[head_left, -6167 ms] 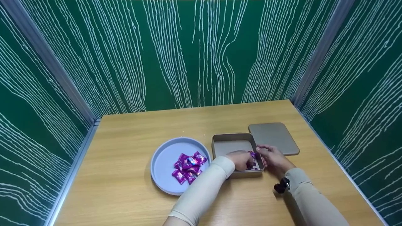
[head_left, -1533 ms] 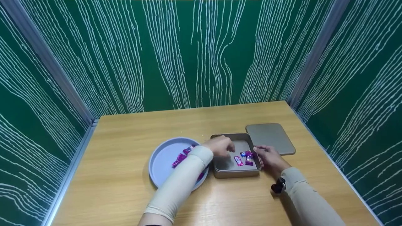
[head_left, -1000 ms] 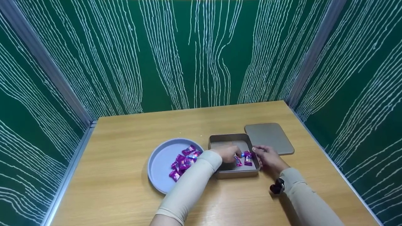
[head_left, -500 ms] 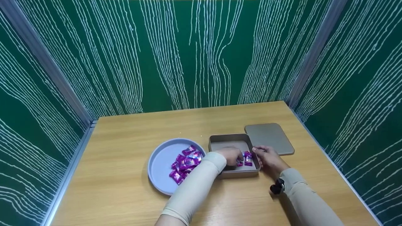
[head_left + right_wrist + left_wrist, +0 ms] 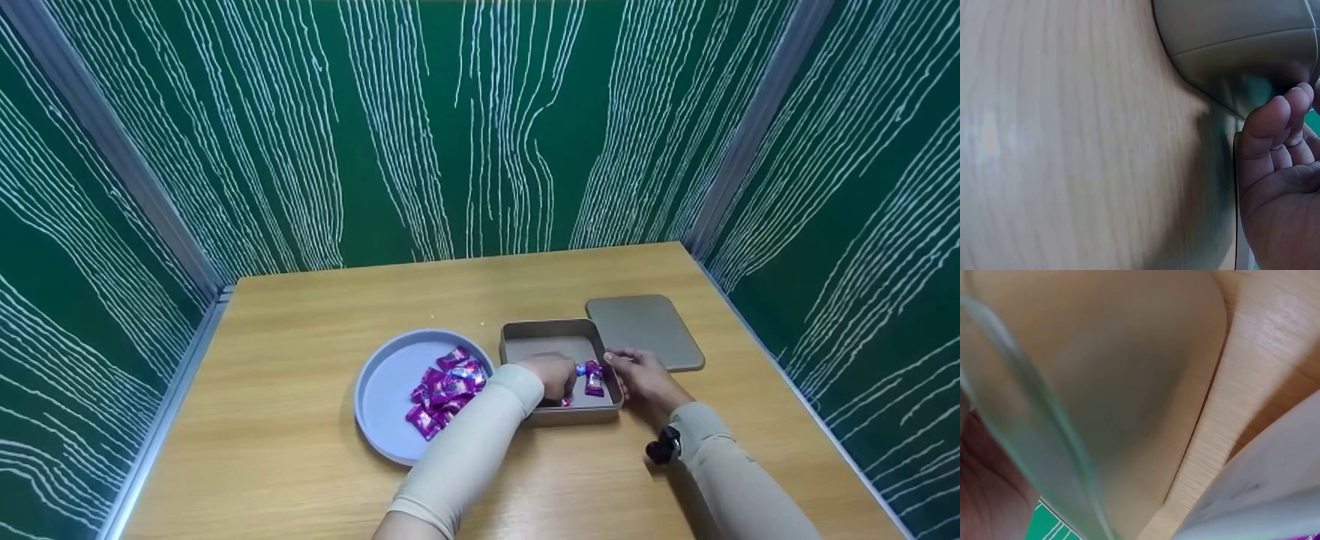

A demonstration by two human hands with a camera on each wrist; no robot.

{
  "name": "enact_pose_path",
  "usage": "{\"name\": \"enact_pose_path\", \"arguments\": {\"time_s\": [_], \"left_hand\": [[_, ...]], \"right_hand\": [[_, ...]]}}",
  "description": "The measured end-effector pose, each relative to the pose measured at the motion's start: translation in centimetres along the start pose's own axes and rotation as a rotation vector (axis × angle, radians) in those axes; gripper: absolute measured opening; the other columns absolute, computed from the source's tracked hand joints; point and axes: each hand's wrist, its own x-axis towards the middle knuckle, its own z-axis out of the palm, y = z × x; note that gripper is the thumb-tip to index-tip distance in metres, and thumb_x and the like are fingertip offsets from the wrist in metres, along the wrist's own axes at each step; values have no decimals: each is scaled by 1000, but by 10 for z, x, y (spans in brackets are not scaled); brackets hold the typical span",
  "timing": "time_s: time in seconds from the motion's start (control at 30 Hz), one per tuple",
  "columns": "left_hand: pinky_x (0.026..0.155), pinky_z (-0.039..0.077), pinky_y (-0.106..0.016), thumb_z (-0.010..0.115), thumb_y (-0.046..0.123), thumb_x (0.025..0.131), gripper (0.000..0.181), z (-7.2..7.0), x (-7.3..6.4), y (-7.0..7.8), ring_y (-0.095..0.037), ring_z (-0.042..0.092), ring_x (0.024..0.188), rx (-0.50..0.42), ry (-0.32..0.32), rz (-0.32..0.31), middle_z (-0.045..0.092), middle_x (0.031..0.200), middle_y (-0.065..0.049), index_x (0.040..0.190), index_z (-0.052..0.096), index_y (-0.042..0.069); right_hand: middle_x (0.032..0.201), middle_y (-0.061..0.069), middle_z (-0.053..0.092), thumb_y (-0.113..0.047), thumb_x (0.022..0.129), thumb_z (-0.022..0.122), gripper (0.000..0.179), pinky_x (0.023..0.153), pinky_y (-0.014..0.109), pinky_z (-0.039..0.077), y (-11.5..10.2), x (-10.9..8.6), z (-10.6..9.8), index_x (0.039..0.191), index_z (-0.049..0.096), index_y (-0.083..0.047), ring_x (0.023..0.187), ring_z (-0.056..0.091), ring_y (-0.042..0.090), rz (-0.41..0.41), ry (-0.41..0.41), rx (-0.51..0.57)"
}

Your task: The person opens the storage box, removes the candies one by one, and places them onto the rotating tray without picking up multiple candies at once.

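In the head view, a square brownish-grey tin point(image 5: 574, 418) stands open-topped on the table. My left hand point(image 5: 551, 373) reaches down inside it with bent fingers. The pink end of one wrapped candy point(image 5: 566, 403) shows below these fingertips, which seem to pinch it. Purple and blue wrapped candies point(image 5: 594, 379) lie by the tin's right wall. My right hand point(image 5: 646, 379) grips that wall, thumb at the rim; the right wrist view shows its fingers point(image 5: 1266, 118) against the outside. A round lavender plate point(image 5: 384, 382) with a heap of purple wrapped candies point(image 5: 450, 388) stands left of the tin.
The tin's flat lid point(image 5: 646, 331) lies behind and right of the tin. Green walls with white streaks point(image 5: 495, 150) close in the wooden table point(image 5: 285, 420) at the back and both sides. My left sleeve point(image 5: 465, 450) covers part of the plate.
My left hand came from the tin's left side over the small candy, which has shifted toward the near wall with the fingers. The right hand keeps its place on the tin.
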Motion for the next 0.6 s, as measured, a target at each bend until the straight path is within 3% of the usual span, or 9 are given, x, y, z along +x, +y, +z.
{"name": "enact_pose_path", "arguments": {"time_s": [0.3,0.6], "left_hand": [[66,51,-24,77,22,99,12,3,0,-5,-11,55,71,-15,-2,1,78,87,2,94,84,13],[63,44,-16,81,16,93,4,6,5,-17,-6,57,74,-143,-11,36,77,86,6,91,83,15]], "right_hand": [[69,-7,53,-24,114,57,55,52,23,46,-1,0,-2,154,45,12,57,50,8,-61,-14,-96],[71,-7,55,-24,114,57,57,53,23,46,-2,-3,-1,158,43,10,59,51,8,-59,-6,-117]]}}
